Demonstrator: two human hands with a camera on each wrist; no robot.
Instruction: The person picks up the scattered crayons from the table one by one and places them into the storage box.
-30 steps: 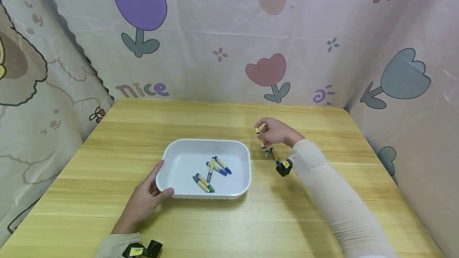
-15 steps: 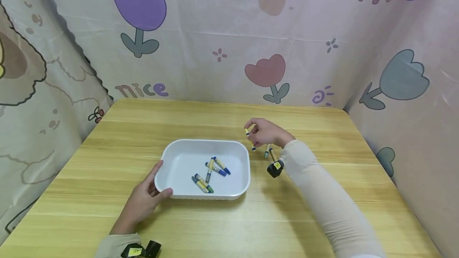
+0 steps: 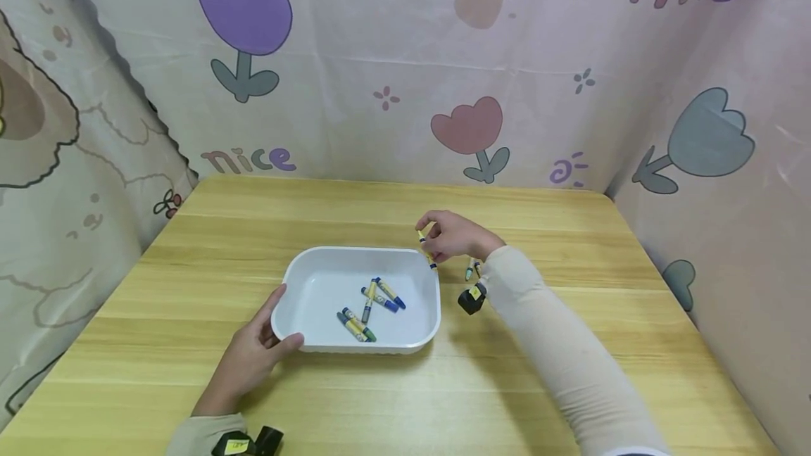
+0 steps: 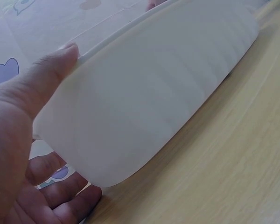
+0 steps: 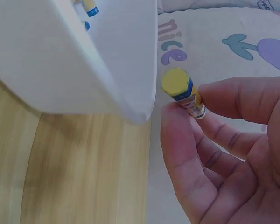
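Note:
A white plastic tray [image 3: 317, 283] stands on the table, with several crayons [image 3: 391, 293] in blue, green and grey-blue lying loose inside. My left hand [image 3: 248, 363] grips its left end; in the left wrist view the thumb [image 4: 60, 63] lies on the rim and the fingers curl about the lower corner. Between thumb and fingertips my right hand [image 3: 457, 236] pinches a yellow crayon [image 5: 177, 84], tilted, near the tray's back right corner. In the right wrist view the crayon's round yellow end faces the camera, beside the tray wall.
Two more crayons, one with a greenish tip [image 3: 469, 270], lie on the wooden table [image 3: 538, 371] right of the tray, partly behind the right wrist. A black wrist camera [image 3: 472, 298] sits below that wrist. A printed curtain [image 3: 355, 34] hangs behind the table and along both sides.
My right hand has moved left with the yellow crayon, from near the loose crayons to the tray's right corner. The left hand and the tray have stayed in place.

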